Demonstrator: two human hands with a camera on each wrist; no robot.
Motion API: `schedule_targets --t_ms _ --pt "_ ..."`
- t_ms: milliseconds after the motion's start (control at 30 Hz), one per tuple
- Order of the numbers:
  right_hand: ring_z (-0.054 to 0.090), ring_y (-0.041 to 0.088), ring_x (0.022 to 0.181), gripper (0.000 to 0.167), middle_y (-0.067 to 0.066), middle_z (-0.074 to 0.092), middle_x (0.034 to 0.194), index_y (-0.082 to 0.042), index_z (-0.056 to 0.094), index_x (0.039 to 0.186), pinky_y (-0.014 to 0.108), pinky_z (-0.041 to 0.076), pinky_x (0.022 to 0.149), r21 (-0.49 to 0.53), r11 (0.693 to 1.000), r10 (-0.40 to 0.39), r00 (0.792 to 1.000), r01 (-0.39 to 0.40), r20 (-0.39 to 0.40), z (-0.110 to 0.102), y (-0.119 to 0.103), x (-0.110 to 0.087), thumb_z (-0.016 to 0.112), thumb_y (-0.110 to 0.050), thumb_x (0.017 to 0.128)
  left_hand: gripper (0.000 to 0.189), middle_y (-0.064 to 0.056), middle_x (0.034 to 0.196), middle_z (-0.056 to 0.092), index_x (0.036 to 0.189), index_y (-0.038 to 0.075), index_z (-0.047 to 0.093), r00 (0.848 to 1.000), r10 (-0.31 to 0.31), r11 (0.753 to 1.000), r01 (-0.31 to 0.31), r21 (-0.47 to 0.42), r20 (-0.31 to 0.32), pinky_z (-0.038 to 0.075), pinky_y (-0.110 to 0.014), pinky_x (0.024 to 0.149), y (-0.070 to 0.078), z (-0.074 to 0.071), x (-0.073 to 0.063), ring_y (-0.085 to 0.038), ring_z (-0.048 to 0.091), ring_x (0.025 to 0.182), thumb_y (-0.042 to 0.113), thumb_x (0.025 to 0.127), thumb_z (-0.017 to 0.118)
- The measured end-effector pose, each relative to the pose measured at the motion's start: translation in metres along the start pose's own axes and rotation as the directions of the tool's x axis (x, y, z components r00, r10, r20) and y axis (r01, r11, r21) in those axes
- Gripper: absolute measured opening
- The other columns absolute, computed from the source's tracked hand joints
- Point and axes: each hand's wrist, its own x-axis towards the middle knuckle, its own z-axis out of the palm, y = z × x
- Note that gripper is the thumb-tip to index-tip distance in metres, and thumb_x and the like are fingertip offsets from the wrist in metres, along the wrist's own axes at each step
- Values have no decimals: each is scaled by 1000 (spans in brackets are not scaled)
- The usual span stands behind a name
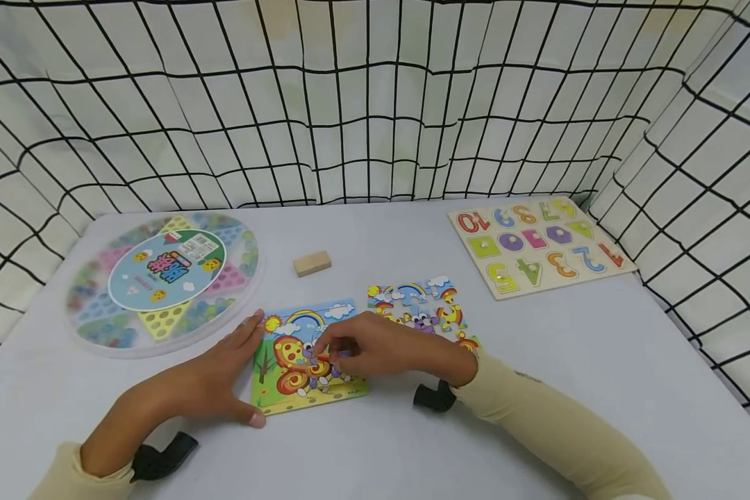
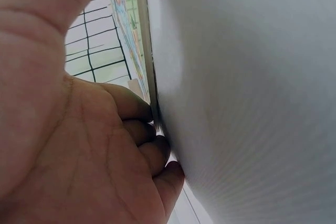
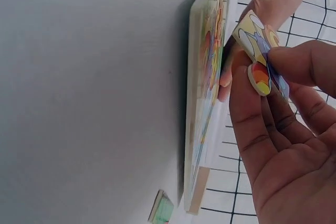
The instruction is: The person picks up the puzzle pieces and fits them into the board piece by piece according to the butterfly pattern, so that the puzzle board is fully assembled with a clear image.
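Observation:
My left hand [image 1: 209, 382] is spread along the left edge of a picture puzzle board [image 1: 269, 389], its fingertips touching that edge and its thumb by the near corner. The board lies flat, with a printed butterfly, rainbow and sun. Above its right part, my right hand [image 1: 375, 344] pinches a puzzle piece [image 3: 257, 40] between thumb and fingers. In the right wrist view the piece is tilted and shows purple, white and red-orange print. Several loose puzzle pieces [image 1: 450, 317] lie grouped right of the board, partly hidden by my right forearm.
A round marble-game box [image 1: 119, 333] lies at the left. Behind the puzzle board is a small wooden block [image 1: 312, 263]. A wooden number board [image 1: 506, 288] lies at the back right. Black grid netting [image 1: 369, 125] stands around the white table [image 1: 375, 451].

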Motion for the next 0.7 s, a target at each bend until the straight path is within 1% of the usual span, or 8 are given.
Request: schedule_targets --t_ms 33,167,300,433,567,700 --pt "51 4 71 22 -7 61 83 -8 68 111 17 46 64 7 1000 -8 1000 8 5 0 0 2 61 1 92 137 -16 162 -7 154 -2 9 1000 0 1000 0 -1 -2 15 -62 111 0 0 0 -41 -1 145 69 60 78" --pt "55 3 73 24 -8 62 85 -7 67 114 17 50 69 41 999 5 999 -6 42 2 -1 8 62 0 93 136 -16 162 -7 154 -2 9 1000 7 1000 -7 -8 -7 15 -62 110 -1 0 0 -41 -1 145 68 61 78" --pt "55 3 73 23 -9 62 86 -9 67 115 17 50 68 28 999 21 997 -23 74 5 -2 14 63 -3 93 136 -15 162 -7 154 -2 10 1000 -4 1000 4 -11 -6 16 -63 110 -1 1 -1 -42 0 145 68 61 79" --pt "54 3 73 25 -10 61 86 -9 65 116 16 49 67 10 1000 17 995 -18 99 7 -3 22 64 -4 92 136 -16 162 -6 154 -3 11 1000 -18 1000 18 -9 -8 16 -63 110 -1 2 -3 -43 0 145 68 60 79" --pt "55 3 71 29 -9 62 86 -6 62 122 16 49 65 18 1000 4 994 -6 113 6 -5 26 61 -2 93 135 -15 162 -6 154 -3 11 1000 -13 1000 13 -7 -8 16 -63 110 0 1 -3 -42 0 145 68 60 79" --pt "56 3 71 28 -9 61 86 -6 64 120 16 50 67 15 1000 19 994 -21 109 6 -7 29 60 0 92 135 -14 162 -6 154 -2 11 1000 -3 1000 3 -7 -5 16 -63 110 0 1 -1 -42 0 145 68 61 79"
